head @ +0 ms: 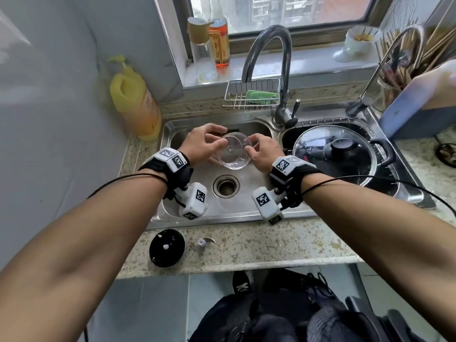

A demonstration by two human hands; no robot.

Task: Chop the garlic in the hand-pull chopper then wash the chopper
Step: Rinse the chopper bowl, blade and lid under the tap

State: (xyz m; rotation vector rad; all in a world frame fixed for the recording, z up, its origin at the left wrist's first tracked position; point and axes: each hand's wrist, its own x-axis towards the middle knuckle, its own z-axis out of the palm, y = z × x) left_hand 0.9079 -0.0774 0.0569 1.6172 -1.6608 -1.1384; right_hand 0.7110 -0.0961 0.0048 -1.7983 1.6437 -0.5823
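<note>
- Left hand (202, 144) and right hand (264, 154) gripped the chopper bowl (234, 156), 12 o'clock of the sink drain (226, 185).
- Chopping looked done; lid (166, 248) and blade (204, 243), at 7 o'clock on the worktop (271, 243), seemingly awaited washing.

My speckled stone bench (259, 245) runs across the middle of the frame, with a steel double sink (222, 218) set into it. On the front strip, lower left of centre, the black chopper lid (167, 248) lies flat, a small white hub showing at its middle. Just to its right, apart from it, the blade (203, 242) lies on its side. At the left, by the sink's far corner, stands a yellow pump bottle (134, 104). Above centre, behind the sink, a wire rack (251, 93) holds something green, beside the tap (278, 70). The right basin carries a black pot under a glass lid (333, 154). A blurred blue tub (414, 112) stands at the right edge
</note>
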